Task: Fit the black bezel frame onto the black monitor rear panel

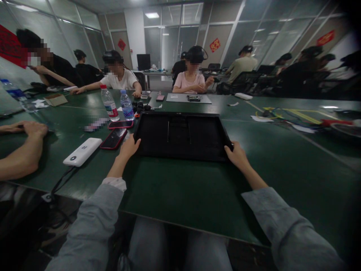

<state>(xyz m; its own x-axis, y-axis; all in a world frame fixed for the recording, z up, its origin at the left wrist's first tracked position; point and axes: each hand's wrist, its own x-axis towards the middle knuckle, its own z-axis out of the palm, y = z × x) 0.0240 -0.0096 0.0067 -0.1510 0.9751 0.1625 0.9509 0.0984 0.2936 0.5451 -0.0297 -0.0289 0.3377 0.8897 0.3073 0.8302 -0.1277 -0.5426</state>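
Observation:
A flat black tray-like case point(182, 133) lies on the green table point(180, 195) straight ahead of me. My left hand point(129, 147) grips its near left corner, fingers curled over the edge. My right hand point(237, 154) holds the near right corner the same way. Both my arms are in grey sleeves. Thin dividers show inside the case; whatever lies in it is too dark to make out.
Left of the case lie two phones point(114, 138), a white power bank point(82, 151) with a cable, and two water bottles point(109, 103). Another person's forearm point(19, 158) rests at far left. Several people sit around the table. Cables and papers point(284, 118) lie at right.

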